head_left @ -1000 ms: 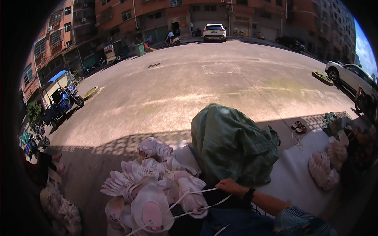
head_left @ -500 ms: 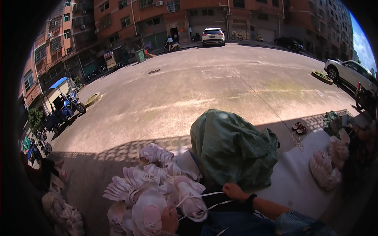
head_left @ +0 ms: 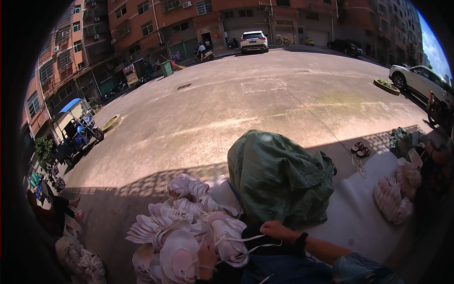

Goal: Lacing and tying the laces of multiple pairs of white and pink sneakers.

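My right hand (head_left: 279, 230) is closed on a white shoelace (head_left: 255, 237), whose strands run left over a pale pink and white shoe upper (head_left: 228, 239) near my lap. My left hand (head_left: 206, 259) is curled in front of me, between that upper and a rounded pale shoe piece with a pink patch (head_left: 182, 260). What its fingers grip is too dark to make out. A heap of similar shoe uppers (head_left: 158, 220), many nested in rows, lies to the left. Just beyond my hands stands a bulky green sack (head_left: 279, 175).
A pale sheet (head_left: 352, 213) covers ground at right, with sandals (head_left: 362, 150) beyond it. Another person (head_left: 437, 161) sits at far right beside bundled uppers (head_left: 392, 201). More bundles (head_left: 82, 260) lie at lower left, near another person's legs (head_left: 66, 206). A blue three-wheeler (head_left: 78, 125) stands farther off.
My right hand has shifted slightly left with the shoelace, which now hangs in a looser curve. The left hand has moved a little up and right against the heap.
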Tool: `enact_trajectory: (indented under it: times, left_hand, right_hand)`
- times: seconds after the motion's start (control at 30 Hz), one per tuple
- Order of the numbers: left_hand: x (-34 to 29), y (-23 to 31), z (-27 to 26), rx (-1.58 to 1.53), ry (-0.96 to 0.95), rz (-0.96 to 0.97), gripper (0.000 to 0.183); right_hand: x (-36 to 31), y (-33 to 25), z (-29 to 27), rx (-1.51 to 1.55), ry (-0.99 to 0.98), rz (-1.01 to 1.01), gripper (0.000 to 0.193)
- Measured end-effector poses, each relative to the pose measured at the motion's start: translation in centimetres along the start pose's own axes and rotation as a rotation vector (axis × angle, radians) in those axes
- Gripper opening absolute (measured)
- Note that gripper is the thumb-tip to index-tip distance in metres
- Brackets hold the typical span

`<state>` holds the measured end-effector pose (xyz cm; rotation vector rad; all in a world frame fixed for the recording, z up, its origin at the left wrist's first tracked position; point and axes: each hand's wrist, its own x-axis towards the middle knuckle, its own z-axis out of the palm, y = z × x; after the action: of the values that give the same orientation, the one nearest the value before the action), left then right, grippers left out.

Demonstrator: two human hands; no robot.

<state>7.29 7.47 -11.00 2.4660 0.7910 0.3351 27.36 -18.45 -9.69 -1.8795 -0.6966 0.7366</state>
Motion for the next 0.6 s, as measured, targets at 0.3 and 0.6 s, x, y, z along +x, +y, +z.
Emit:
enact_trajectory:
  times: [0.3, 0.6]
  left_hand:
    - [-0.2, -0.9, 0.1, -0.014, 0.037, -0.036, 0.026]
    - [1.8, -0.1, 1.0, -0.019, 0.162, 0.014, 0.023]
  right_hand:
    - [-1.6, 3.5, 0.1, -0.238, 0.16, 0.009, 0.025]
    - [-0.5, 1.8, -2.5, -0.383, 0.312, -0.067, 0.026]
